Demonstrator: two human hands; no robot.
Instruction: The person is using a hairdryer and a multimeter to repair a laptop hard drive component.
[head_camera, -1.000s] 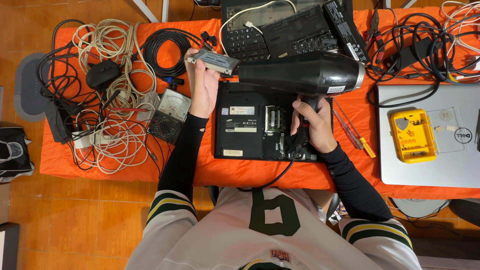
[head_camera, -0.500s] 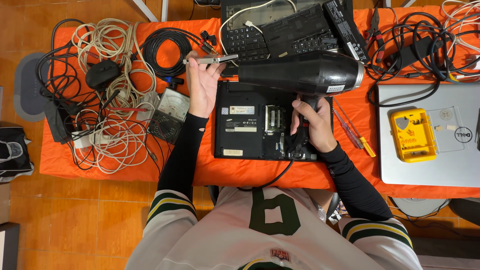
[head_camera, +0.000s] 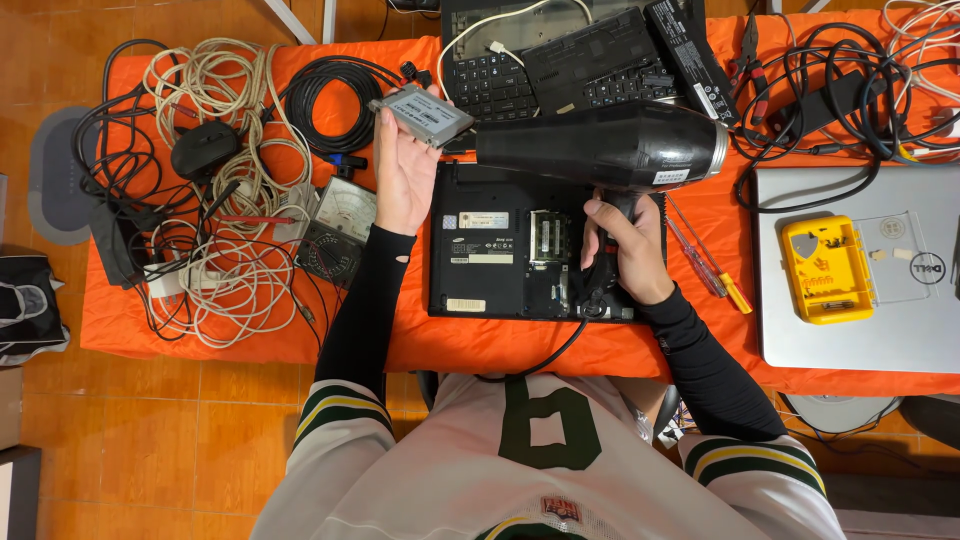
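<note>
A table draped in bright orange cloth (head_camera: 500, 345) fills the view. On its right side lies a closed silver laptop (head_camera: 860, 330) carrying a small yellow plastic bit case (head_camera: 826, 268). At the centre sits an overturned black laptop base (head_camera: 500, 245) with an open compartment. Above it hangs a bulky black hair dryer (head_camera: 600, 145), its handle gripped in the closed right hand (head_camera: 622, 250), nozzle pointing left. The left hand (head_camera: 402, 175), fingers curled, holds a flat grey metal drive (head_camera: 420, 113) just before the nozzle, raised over the cloth beside a coil of black cable (head_camera: 335, 100)
</note>
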